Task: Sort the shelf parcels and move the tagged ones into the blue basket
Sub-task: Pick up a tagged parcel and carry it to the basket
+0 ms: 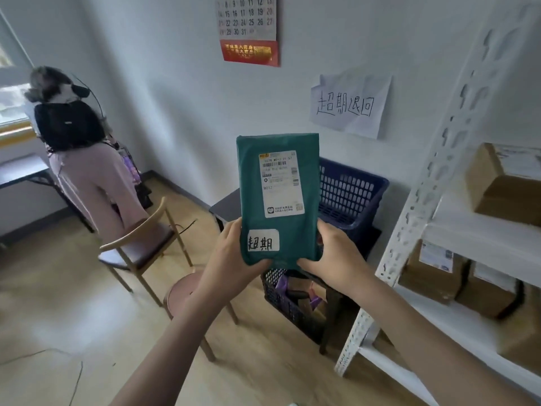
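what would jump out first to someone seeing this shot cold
The green parcel held upright in mid-frame, gripped at its lower corners by the left hand and right hand, with a handwritten white tag at its bottom left. Right behind it sits the blue basket on a small dark table, under a handwritten paper sign on the wall. At the right edge, a white metal shelf holds cardboard boxes.

parcel storeroom | metal shelf [433, 159] of cardboard boxes [503, 186] | handwritten wall sign [349, 104]
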